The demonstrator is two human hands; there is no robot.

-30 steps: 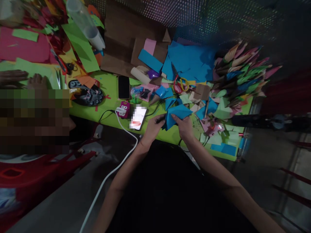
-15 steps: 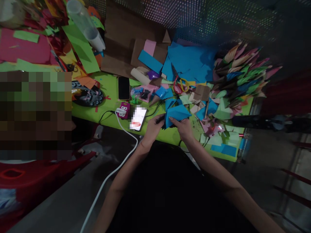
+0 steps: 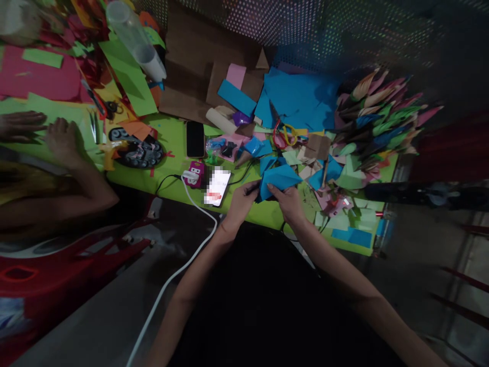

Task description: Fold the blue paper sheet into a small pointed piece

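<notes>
Between my two hands is a folded piece of blue paper [image 3: 280, 178], held above the near edge of the green-covered table. My left hand [image 3: 245, 198] pinches its left side, with the fingertips partly hidden in shadow. On the right, my right hand [image 3: 287, 199] is closed on the lower edge, its thumb lying on top of the paper. Just left of my hands lies a phone [image 3: 219, 187] with a lit screen. Beyond the blue paper are scissors [image 3: 283, 133] with red and yellow handles, resting by blue sheets [image 3: 301, 99].
A magenta power strip [image 3: 195, 174] with a white plug and a dark phone [image 3: 195, 139] sit to the left. Rolled paper cones [image 3: 382, 112] pile up at the right. Another person's hands [image 3: 63, 137] rest on the table at far left. Paper scraps [image 3: 317, 148] lie ahead.
My hands and the blue paper stay almost in place, the right thumb shifting very slightly. At far left, the co-worker's hands and arm are visible now where the picture was blurred out before.
</notes>
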